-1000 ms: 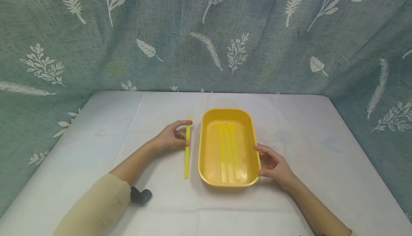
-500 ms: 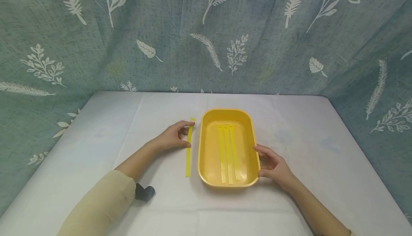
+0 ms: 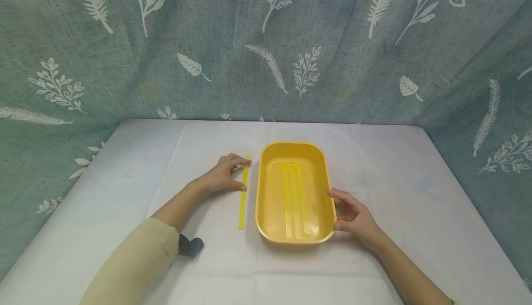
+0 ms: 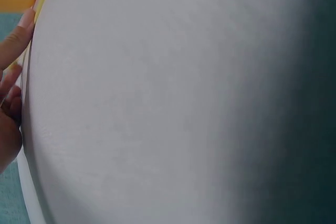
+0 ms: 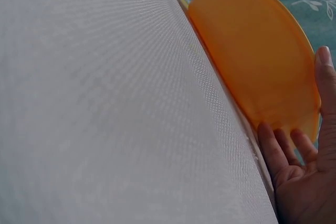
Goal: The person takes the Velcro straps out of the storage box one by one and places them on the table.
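Note:
A narrow yellow strip (image 3: 242,210) runs lengthwise on the white table, left of the yellow tray (image 3: 296,241). My left hand (image 3: 220,175) holds this strip between the tips of thumb and forefinger, which sit apart along its upper part. In the left wrist view, the same hand (image 4: 11,80) appears at the left edge. Three similar yellow strips (image 3: 295,205) lie side by side in the tray. My right hand (image 3: 354,217) grips the tray's right rim. In the right wrist view, that hand (image 5: 304,182) has its fingers against the tray's wall.
The white-covered table (image 3: 399,175) extends on both sides and in front of the tray. A green leaf-print cloth (image 3: 232,64) hangs behind. A dark rounded piece (image 3: 192,246) sits at the edge of the left sleeve (image 3: 141,259).
My left hand and sleeve have shifted slightly to the right. The strip's far end has moved a little right, and a slight bow in it has straightened. The right hand and tray stay put.

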Demonstrator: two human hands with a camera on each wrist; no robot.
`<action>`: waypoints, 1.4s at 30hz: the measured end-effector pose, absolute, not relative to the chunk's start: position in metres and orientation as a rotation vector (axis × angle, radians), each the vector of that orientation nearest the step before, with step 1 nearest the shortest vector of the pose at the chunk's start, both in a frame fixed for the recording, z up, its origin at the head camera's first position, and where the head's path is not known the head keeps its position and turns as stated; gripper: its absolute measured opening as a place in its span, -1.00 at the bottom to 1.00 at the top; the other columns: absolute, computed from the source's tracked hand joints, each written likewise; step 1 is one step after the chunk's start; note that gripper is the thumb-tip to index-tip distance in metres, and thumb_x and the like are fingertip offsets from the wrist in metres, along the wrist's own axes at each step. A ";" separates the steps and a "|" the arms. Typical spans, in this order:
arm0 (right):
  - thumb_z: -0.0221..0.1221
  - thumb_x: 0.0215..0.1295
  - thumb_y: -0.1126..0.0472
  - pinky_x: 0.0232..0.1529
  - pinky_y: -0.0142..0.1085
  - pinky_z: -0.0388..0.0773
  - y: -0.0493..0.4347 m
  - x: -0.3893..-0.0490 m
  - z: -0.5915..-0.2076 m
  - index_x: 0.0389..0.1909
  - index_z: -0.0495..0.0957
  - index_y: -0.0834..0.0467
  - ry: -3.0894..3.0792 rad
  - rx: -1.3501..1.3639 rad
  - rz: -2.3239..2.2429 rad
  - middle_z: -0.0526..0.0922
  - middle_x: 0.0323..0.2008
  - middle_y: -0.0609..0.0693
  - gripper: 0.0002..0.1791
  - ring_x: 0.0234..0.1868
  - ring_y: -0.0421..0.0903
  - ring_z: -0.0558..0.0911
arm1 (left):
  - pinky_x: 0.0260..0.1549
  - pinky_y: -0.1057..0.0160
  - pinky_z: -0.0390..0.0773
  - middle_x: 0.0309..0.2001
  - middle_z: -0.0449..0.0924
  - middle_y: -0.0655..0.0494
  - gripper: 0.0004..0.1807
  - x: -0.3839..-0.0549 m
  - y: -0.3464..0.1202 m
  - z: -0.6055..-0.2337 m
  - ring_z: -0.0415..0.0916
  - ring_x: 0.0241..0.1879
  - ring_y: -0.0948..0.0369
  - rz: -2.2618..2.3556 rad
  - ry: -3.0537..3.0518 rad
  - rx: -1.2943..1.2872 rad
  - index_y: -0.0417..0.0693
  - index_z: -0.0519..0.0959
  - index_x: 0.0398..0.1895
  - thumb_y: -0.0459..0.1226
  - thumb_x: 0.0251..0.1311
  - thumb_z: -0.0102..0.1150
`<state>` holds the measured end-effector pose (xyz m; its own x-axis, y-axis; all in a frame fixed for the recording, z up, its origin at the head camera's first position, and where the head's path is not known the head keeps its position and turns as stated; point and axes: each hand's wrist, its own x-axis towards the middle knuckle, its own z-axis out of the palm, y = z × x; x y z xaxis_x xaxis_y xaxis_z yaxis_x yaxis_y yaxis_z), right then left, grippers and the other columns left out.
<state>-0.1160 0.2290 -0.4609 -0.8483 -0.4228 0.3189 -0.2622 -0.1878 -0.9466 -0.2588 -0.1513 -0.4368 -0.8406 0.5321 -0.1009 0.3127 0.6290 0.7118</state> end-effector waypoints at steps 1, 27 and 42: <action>0.31 0.12 0.29 0.01 -0.28 0.56 0.229 -0.116 -0.461 0.30 0.28 0.30 1.926 -0.820 -2.192 0.28 0.33 -0.05 -0.29 0.15 -0.17 0.48 | 0.17 -0.09 0.23 0.21 0.24 -0.04 -0.13 -0.259 -0.151 -0.437 0.09 0.15 -0.02 1.023 2.561 0.670 0.02 0.39 0.29 -0.08 -0.19 0.52; 0.32 0.11 0.29 -0.01 -0.26 0.57 0.230 -0.116 -0.461 0.31 0.31 0.20 1.912 -0.796 -2.192 0.29 0.32 -0.13 -0.30 0.15 -0.19 0.48 | 0.06 0.04 0.35 0.17 0.26 0.00 -0.12 -0.270 -0.152 -0.429 0.20 0.10 0.04 0.928 2.586 0.524 0.03 0.40 0.30 -0.03 -0.20 0.52; 0.30 0.14 0.25 0.01 -0.30 0.55 0.229 -0.117 -0.460 0.32 0.27 0.28 1.917 -0.850 -2.194 0.29 0.32 -0.12 -0.28 0.16 -0.19 0.48 | 0.17 0.02 0.39 0.18 0.34 -0.06 -0.23 -0.276 -0.137 -0.399 0.27 0.17 0.00 1.266 2.444 0.556 -0.05 0.37 0.30 -0.24 -0.05 0.45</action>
